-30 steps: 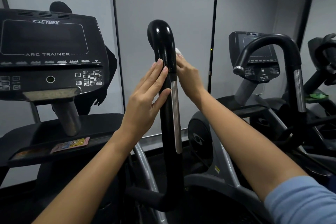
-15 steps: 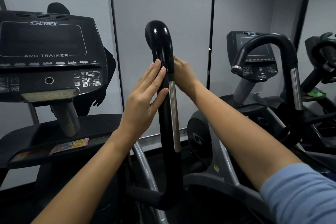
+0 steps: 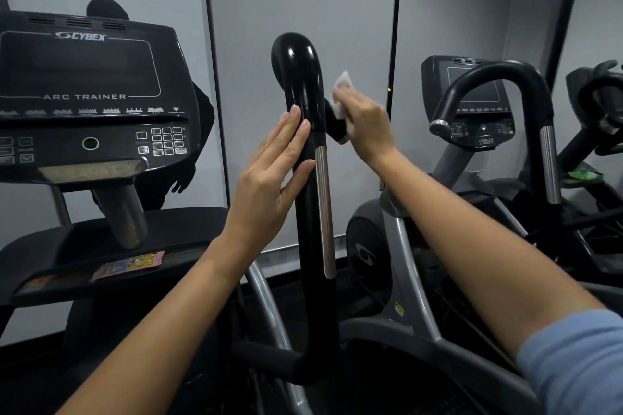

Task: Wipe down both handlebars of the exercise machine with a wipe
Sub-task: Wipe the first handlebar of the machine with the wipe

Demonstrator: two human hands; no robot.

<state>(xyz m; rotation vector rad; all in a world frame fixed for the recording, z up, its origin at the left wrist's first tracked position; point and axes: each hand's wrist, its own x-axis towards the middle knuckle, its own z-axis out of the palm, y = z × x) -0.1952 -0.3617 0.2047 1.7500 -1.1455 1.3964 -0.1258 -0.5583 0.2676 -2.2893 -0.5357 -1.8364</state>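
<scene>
Head view: left hand (image 3: 269, 175) flat, fingers straight, pressed against the upright black handlebar (image 3: 312, 178) of the Cybex arc trainer. Right hand (image 3: 365, 125) curled round a white wipe (image 3: 340, 94), seemingly touching the handlebar's far side below the bend.

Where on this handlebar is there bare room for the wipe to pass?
Free: the handlebar's lower shaft beneath the left hand, and its curved top. Crowded: mid-height, between that flat hand and the right hand holding the wipe.
</scene>
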